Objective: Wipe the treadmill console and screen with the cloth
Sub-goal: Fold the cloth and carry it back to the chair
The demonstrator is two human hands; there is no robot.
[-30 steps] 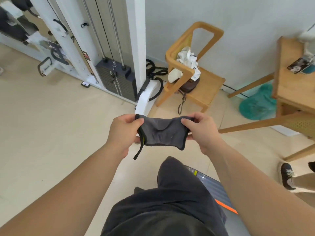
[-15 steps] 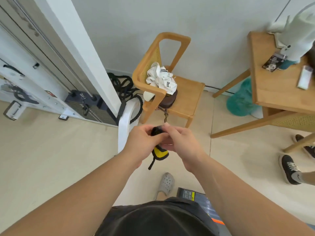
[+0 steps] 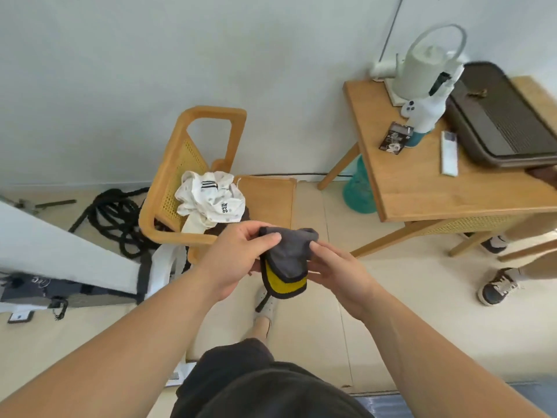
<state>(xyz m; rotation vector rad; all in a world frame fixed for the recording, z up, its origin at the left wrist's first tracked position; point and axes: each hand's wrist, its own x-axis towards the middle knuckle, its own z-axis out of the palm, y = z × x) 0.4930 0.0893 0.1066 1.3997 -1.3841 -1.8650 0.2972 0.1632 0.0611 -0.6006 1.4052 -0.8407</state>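
A grey cloth [image 3: 287,254] with a yellow side and black trim is folded over between both my hands, in front of my waist. My left hand [image 3: 238,257] pinches its upper left edge with thumb and fingers. My right hand [image 3: 334,268] grips its right side, fingers pressed against the grey face. A black loop hangs from the cloth's lower corner. The treadmill console and screen are out of view; only a strip of the treadmill deck [image 3: 382,405] shows at the bottom edge.
A wooden chair [image 3: 211,176] with white clothing stands ahead, black ropes [image 3: 114,215] to its left. A wooden table [image 3: 428,182] with a white kettle and dark tray is at the right. Another person's shoes [image 3: 497,286] are beside it. A white gym frame [image 3: 60,251] is at left.
The view has swung right and up, from the weight machine toward the chair and table. The cloth went from stretched flat between my hands to bunched, then folded with its yellow side showing.
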